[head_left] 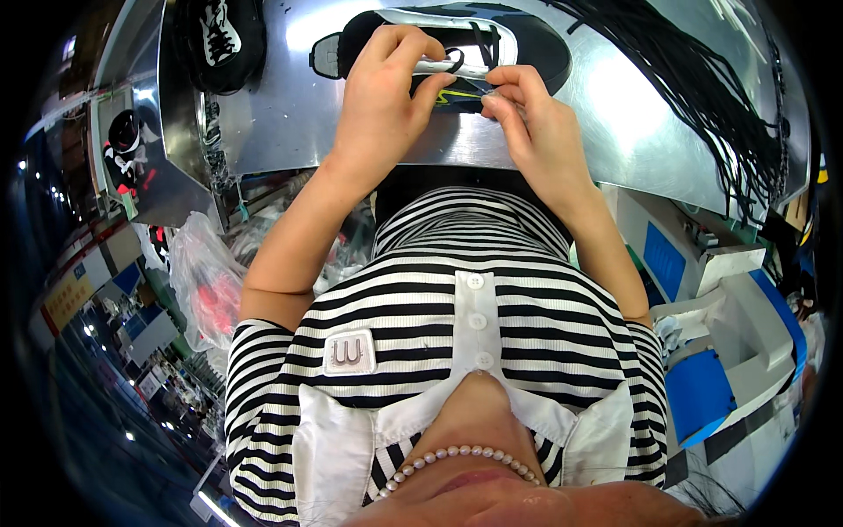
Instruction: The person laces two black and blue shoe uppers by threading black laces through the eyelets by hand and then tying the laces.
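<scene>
A dark shoe (537,46) with a white-lined opening and a yellow-green streak lies sideways on the metal worktop, its heel tab to the left. A black shoelace (479,39) is partly threaded across the opening. My left hand (384,98) is closed on the near edge of that opening, with the thumb below and the fingers above. Close to the shoe's near side, my right hand (543,127) pinches a thin end, seemingly of the shoelace, between thumb and forefinger. The fingertips hide most of that end.
Many loose black laces (680,83) spread over the right of the metal worktop (290,132). Another black shoe (221,44) stands at the far left. Below the worktop are a clear plastic bag (204,277) at left and a grey-and-blue machine (733,342) at right.
</scene>
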`<control>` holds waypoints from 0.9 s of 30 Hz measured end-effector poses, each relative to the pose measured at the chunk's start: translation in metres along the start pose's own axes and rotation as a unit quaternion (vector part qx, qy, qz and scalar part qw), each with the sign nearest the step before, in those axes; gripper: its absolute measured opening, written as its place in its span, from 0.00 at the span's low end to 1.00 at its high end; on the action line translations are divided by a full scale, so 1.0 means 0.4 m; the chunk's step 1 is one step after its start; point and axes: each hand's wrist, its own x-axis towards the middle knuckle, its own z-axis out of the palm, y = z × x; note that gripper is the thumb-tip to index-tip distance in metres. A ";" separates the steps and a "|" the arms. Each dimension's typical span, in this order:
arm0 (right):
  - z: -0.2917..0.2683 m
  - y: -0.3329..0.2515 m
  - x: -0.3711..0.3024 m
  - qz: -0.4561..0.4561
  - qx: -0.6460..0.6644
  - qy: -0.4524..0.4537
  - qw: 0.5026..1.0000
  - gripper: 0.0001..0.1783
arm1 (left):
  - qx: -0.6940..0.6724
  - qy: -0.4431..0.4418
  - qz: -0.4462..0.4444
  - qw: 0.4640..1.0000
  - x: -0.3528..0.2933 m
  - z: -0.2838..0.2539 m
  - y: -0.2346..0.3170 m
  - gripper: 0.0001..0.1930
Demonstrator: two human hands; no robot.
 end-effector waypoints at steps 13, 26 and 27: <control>0.012 0.002 0.026 0.012 0.033 -0.016 0.999 0.11 | -0.094 -0.035 -0.086 0.991 -0.015 -0.004 -0.005 0.12; -0.022 -0.026 0.021 0.054 0.062 -0.049 0.995 0.10 | -0.135 -0.026 -0.094 0.986 -0.019 0.012 -0.006 0.11; -0.020 -0.022 0.022 0.054 0.059 -0.050 0.996 0.11 | -0.136 -0.027 -0.093 0.986 -0.020 0.012 -0.005 0.11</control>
